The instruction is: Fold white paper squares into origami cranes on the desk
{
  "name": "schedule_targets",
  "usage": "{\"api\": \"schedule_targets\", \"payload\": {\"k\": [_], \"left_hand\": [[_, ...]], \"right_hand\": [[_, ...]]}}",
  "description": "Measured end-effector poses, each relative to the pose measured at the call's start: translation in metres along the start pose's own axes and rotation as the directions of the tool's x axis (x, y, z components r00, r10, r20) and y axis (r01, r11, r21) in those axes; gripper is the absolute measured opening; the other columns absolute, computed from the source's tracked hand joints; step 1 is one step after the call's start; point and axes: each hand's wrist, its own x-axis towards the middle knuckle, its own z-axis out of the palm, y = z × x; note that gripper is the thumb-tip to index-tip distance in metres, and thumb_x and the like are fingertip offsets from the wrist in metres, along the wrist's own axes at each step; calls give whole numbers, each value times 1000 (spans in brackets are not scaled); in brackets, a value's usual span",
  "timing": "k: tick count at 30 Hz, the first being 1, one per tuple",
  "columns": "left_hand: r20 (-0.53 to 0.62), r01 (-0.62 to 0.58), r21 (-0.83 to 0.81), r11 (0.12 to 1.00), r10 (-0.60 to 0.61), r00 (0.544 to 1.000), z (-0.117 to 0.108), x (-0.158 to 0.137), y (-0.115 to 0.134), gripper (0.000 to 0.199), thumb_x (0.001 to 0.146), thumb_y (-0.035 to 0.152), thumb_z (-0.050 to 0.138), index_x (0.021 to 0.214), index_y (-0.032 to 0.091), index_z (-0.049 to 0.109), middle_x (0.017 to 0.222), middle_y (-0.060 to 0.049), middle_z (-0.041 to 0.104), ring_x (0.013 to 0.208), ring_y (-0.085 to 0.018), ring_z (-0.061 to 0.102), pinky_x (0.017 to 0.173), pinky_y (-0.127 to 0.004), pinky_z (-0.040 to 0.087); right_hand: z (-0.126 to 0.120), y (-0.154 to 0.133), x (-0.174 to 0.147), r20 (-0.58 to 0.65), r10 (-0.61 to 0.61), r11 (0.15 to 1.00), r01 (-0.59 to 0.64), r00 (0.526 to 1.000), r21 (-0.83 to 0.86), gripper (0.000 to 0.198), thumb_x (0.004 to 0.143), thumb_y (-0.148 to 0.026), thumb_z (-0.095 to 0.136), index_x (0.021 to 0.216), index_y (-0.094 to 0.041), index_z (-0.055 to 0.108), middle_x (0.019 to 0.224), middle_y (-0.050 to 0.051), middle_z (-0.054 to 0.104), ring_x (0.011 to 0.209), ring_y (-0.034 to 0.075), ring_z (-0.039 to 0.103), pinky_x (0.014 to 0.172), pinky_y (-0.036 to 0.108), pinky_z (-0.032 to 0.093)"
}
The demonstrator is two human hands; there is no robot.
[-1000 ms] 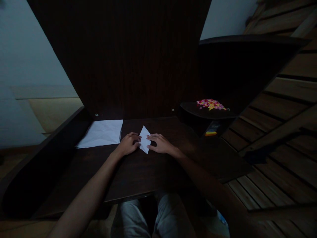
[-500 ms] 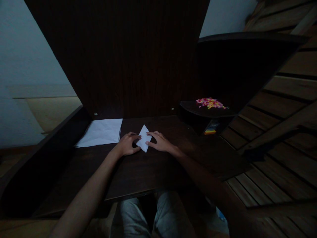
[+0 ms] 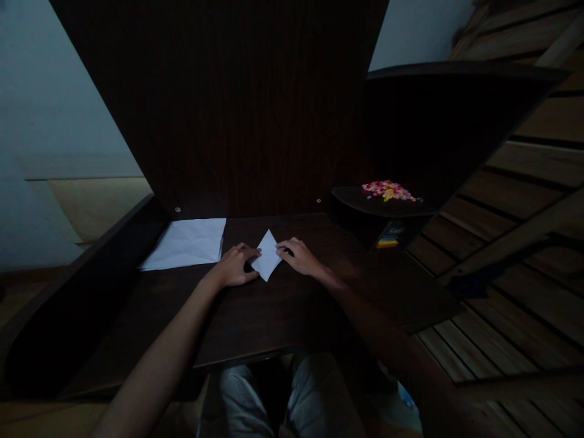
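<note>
A small white sheet of folded paper (image 3: 267, 257), diamond-shaped with one point away from me, lies on the dark wooden desk (image 3: 255, 322). My left hand (image 3: 236, 266) rests at its left corner, the index finger on the paper and the thumb lower along the edge, holding it down. At the right corner, my right hand (image 3: 300, 255) has its thumb and index finger drawn together on the paper's edge. The other right fingers are curled, and their tips are partly hidden.
A stack of white paper sheets (image 3: 189, 243) lies at the left of the desk, by the raised side panel (image 3: 91, 292). On the low corner shelf (image 3: 383, 208) at right is a pile of small pink, red and yellow pieces (image 3: 387, 190). A colourful box (image 3: 389, 236) stands beneath it.
My right thumb and index finger, spread apart over the paper before, have come together at its right corner. That corner now reaches slightly further right. My left hand has stayed in place.
</note>
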Motion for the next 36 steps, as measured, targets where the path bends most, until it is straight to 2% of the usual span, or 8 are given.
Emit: {"api": "schedule_targets", "payload": {"k": [2, 5, 12, 20, 29, 36], "left_hand": [[-10, -1, -10, 1000, 1, 1000, 0, 0, 0, 46, 70, 32, 62, 114, 18, 63, 126, -9, 63, 113, -30, 53, 99, -46, 42], [-17, 12, -16, 1000, -12, 1000, 0, 0, 1, 44, 72, 30, 60, 114, 20, 63, 126, -8, 63, 112, -29, 54, 98, -45, 43], [0, 8, -18, 1000, -8, 1000, 2, 0, -3, 45, 74, 25, 56, 118, 16, 61, 126, -10, 62, 114, -28, 53, 100, -44, 42], [-4, 17, -51, 999, -17, 1000, 1, 0, -2, 30, 82, 26, 49, 109, 18, 59, 123, -9, 62, 116, -27, 50, 102, -46, 40], [-1, 16, -83, 996, -16, 1000, 0, -1, -3, 24, 84, 27, 46, 104, 21, 57, 121, -8, 62, 114, -27, 50, 100, -45, 40], [11, 36, -67, 997, -35, 999, 0, 0, -2, 26, 82, 31, 51, 106, 21, 56, 122, -8, 62, 115, -29, 50, 100, -47, 40]], "right_hand": [[-2, 0, -1, 41, -44, 993, 48, 998, -103, 17, 83, -19, 59, 98, -19, 68, 100, 7, 67, 99, 23, 54, 91, 39, 40], [-5, 2, -2, 74, -85, 979, 97, 994, -182, 23, 75, -13, 61, 95, -19, 70, 101, 7, 67, 101, 24, 52, 91, 40, 39], [-8, 5, -3, 109, -111, 977, 128, 988, -169, 29, 74, -16, 64, 102, -18, 69, 102, 7, 65, 100, 23, 51, 90, 38, 39], [-12, 0, -4, 131, -114, 972, 138, 985, -189, 28, 73, -30, 71, 99, -18, 70, 103, 7, 64, 99, 24, 52, 90, 40, 38], [-12, 0, -6, 136, -108, 973, 133, 985, -189, 29, 72, -30, 73, 99, -19, 69, 102, 7, 62, 101, 24, 51, 92, 41, 38], [-12, 1, -6, 152, -125, 972, 151, 981, -178, 30, 72, -31, 73, 99, -18, 69, 100, 7, 62, 100, 24, 52, 91, 41, 38]]}}
